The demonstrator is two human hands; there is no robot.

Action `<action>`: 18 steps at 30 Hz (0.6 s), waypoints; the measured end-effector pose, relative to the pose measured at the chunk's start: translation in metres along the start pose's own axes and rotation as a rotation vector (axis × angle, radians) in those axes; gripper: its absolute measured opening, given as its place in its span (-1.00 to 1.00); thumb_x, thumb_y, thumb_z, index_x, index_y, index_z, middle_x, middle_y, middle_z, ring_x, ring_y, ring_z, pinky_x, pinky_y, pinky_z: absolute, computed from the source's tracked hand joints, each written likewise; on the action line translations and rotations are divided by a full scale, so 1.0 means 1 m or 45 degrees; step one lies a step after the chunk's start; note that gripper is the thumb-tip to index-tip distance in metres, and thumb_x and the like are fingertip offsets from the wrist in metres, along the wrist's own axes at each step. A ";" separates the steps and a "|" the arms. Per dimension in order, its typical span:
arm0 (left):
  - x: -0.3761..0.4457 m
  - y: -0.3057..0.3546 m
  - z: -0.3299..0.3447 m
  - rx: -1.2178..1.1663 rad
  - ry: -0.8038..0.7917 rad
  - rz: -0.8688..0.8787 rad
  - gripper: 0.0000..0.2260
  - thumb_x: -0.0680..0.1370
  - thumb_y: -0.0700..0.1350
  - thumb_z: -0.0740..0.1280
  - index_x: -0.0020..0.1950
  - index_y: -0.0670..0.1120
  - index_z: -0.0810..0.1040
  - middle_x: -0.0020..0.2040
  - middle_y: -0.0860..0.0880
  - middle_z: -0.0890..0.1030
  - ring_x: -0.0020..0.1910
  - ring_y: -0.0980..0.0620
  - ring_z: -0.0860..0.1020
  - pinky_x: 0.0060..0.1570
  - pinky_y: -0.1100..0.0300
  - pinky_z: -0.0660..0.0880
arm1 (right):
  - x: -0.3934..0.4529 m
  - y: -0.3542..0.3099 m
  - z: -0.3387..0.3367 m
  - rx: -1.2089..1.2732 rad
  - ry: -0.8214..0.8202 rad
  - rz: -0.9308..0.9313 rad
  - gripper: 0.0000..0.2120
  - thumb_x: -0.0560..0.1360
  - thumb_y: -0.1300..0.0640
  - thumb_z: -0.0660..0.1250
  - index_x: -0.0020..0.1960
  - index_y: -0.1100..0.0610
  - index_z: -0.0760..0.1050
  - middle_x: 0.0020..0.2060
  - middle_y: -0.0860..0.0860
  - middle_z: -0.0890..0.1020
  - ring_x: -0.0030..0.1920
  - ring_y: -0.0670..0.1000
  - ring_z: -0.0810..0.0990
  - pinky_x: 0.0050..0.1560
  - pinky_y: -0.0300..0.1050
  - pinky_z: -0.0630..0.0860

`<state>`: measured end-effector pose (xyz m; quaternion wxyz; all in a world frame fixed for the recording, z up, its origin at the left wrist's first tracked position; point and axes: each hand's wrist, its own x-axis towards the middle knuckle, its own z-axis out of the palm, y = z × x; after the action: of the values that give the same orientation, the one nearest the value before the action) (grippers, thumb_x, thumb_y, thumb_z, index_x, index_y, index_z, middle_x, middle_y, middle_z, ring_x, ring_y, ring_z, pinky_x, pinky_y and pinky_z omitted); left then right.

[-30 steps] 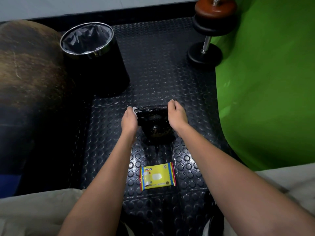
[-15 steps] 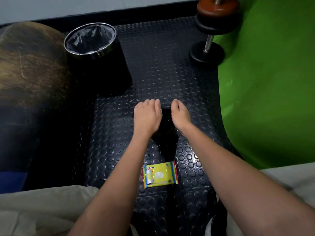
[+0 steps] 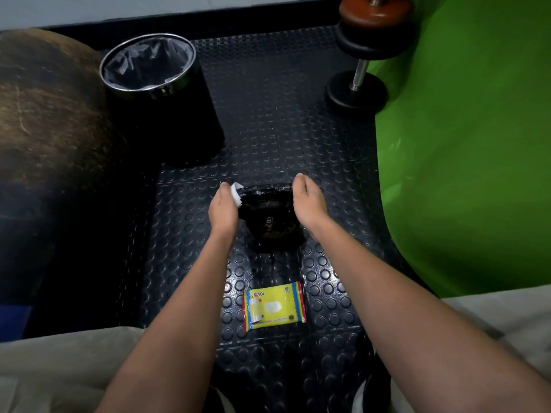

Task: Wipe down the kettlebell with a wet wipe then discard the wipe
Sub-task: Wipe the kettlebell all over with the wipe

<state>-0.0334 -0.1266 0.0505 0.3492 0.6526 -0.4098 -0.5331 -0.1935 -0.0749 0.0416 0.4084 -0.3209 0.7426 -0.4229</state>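
Observation:
A black kettlebell [image 3: 269,217] stands on the studded rubber floor between my two hands. My left hand [image 3: 223,207] presses a white wet wipe [image 3: 236,194] against the left end of the handle. My right hand [image 3: 307,201] is closed around the right end of the handle. The kettlebell's top looks wet and shiny. A yellow wet-wipe pack [image 3: 274,306] lies flat on the floor nearer to me, between my forearms.
A black bin [image 3: 167,93] with a chrome rim and grey liner stands at the far left. A dumbbell [image 3: 362,52] stands on end at the far right, beside a green backdrop [image 3: 465,138]. A large dark brown ball [image 3: 47,138] fills the left side.
My left hand was spread over the top of the kettlebell half a second ago; it has slid back to the left end of the handle, and the wipe shows again.

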 end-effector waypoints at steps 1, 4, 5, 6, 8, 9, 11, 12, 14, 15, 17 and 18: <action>0.001 -0.001 0.000 -0.065 -0.014 -0.035 -0.64 0.60 0.09 0.09 0.01 -0.06 0.61 -0.12 -0.02 0.58 -0.15 0.01 0.50 -0.17 0.12 0.41 | 0.001 -0.001 0.000 0.003 0.004 0.002 -0.56 0.63 -0.24 -0.05 -0.01 0.01 0.48 0.06 -0.07 0.53 0.10 -0.01 0.48 0.29 0.13 0.37; 0.001 -0.010 -0.001 -0.258 -0.049 -0.203 -0.69 0.61 0.07 0.11 0.02 -0.01 0.61 -0.17 0.00 0.59 -0.24 0.04 0.53 -0.20 0.14 0.48 | 0.002 -0.003 0.000 0.016 0.005 -0.001 -0.59 0.64 -0.23 -0.04 -0.05 -0.03 0.47 0.06 -0.07 0.52 0.09 -0.01 0.48 0.26 0.13 0.38; 0.002 -0.013 -0.001 -0.331 -0.043 -0.250 -0.70 0.60 0.07 0.14 0.00 0.00 0.63 -0.21 0.00 0.59 -0.27 0.04 0.53 -0.21 0.14 0.50 | 0.002 -0.003 0.000 0.017 0.007 -0.004 -0.57 0.64 -0.24 -0.04 0.03 -0.01 0.50 0.11 -0.06 0.53 0.12 -0.01 0.48 0.29 0.11 0.37; 0.007 -0.019 -0.002 -0.371 -0.040 -0.287 -0.73 0.58 0.06 0.17 -0.05 0.00 0.63 -0.25 0.00 0.57 -0.29 0.03 0.52 -0.24 0.14 0.50 | 0.002 -0.003 0.000 0.018 0.012 -0.003 -0.55 0.64 -0.24 -0.04 0.13 0.00 0.51 0.16 -0.06 0.53 0.16 -0.01 0.47 0.33 0.10 0.37; 0.015 -0.025 -0.004 -0.411 -0.035 -0.310 -0.78 0.56 0.01 0.20 -0.17 -0.01 0.59 -0.29 -0.02 0.50 -0.32 0.01 0.43 -0.36 0.17 0.45 | 0.001 -0.004 0.002 0.012 0.020 0.013 -0.54 0.63 -0.25 -0.04 0.24 -0.04 0.49 0.28 -0.05 0.51 0.24 0.00 0.45 0.39 0.12 0.33; 0.017 -0.025 -0.004 -0.414 -0.029 -0.317 -0.78 0.57 -0.02 0.19 -0.18 -0.02 0.57 -0.29 -0.03 0.47 -0.36 0.02 0.40 -0.42 0.20 0.42 | 0.001 -0.004 0.003 0.004 0.021 0.025 -0.55 0.61 -0.27 -0.05 0.22 -0.08 0.48 0.29 -0.06 0.51 0.27 0.01 0.46 0.40 0.15 0.32; 0.018 -0.019 -0.003 -0.353 -0.042 -0.328 -0.74 0.60 0.00 0.15 -0.09 -0.06 0.59 -0.23 -0.07 0.52 -0.41 0.05 0.42 -0.43 0.23 0.41 | 0.001 -0.007 0.004 -0.004 0.030 0.033 -0.55 0.56 -0.33 -0.07 0.11 -0.12 0.46 0.21 -0.08 0.54 0.26 0.06 0.49 0.39 0.19 0.34; 0.017 -0.016 -0.003 -0.268 -0.047 -0.319 -0.69 0.61 0.05 0.12 0.01 -0.07 0.60 -0.15 -0.10 0.57 -0.38 0.04 0.45 -0.35 0.19 0.44 | 0.000 -0.008 0.003 -0.001 0.031 0.038 -0.52 0.55 -0.35 -0.08 0.13 -0.11 0.47 0.19 -0.09 0.54 0.27 0.07 0.50 0.39 0.21 0.34; 0.010 -0.004 -0.003 -0.033 -0.050 -0.242 -0.63 0.59 0.12 0.05 0.01 -0.04 0.57 0.01 -0.16 0.61 -0.19 0.00 0.45 -0.09 0.05 0.45 | 0.001 -0.009 0.002 0.014 0.041 0.048 -0.46 0.58 -0.32 -0.07 0.30 -0.07 0.47 0.28 -0.07 0.52 0.31 0.06 0.47 0.41 0.20 0.33; 0.006 0.002 -0.002 0.095 -0.043 -0.159 -0.67 0.60 0.10 0.03 -0.11 -0.02 0.51 -0.01 -0.17 0.59 -0.14 -0.01 0.41 -0.05 0.02 0.38 | 0.002 -0.009 0.001 0.017 0.043 0.049 -0.47 0.61 -0.29 -0.07 0.35 -0.05 0.45 0.32 -0.05 0.51 0.32 0.06 0.46 0.41 0.18 0.33; -0.002 0.012 0.003 0.344 -0.004 0.043 -0.70 0.63 -0.01 0.02 -0.26 -0.03 0.35 -0.17 -0.06 0.50 -0.18 0.00 0.38 -0.16 0.05 0.30 | 0.003 -0.009 0.000 0.010 0.038 0.057 -0.46 0.62 -0.27 -0.06 0.40 -0.04 0.42 0.37 -0.04 0.48 0.36 0.07 0.44 0.43 0.18 0.31; -0.005 0.016 0.006 0.448 0.011 0.139 -0.69 0.64 -0.05 0.02 -0.27 -0.06 0.31 -0.23 -0.02 0.47 -0.22 0.00 0.37 -0.22 0.06 0.28 | 0.003 -0.010 0.001 0.004 0.039 0.063 -0.44 0.62 -0.29 -0.07 0.44 -0.04 0.39 0.41 -0.04 0.45 0.39 0.08 0.41 0.44 0.19 0.29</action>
<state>-0.0418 -0.1293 0.0653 0.2600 0.6827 -0.5301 -0.4306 -0.1926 -0.0816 0.0493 0.4077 -0.2952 0.7557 -0.4189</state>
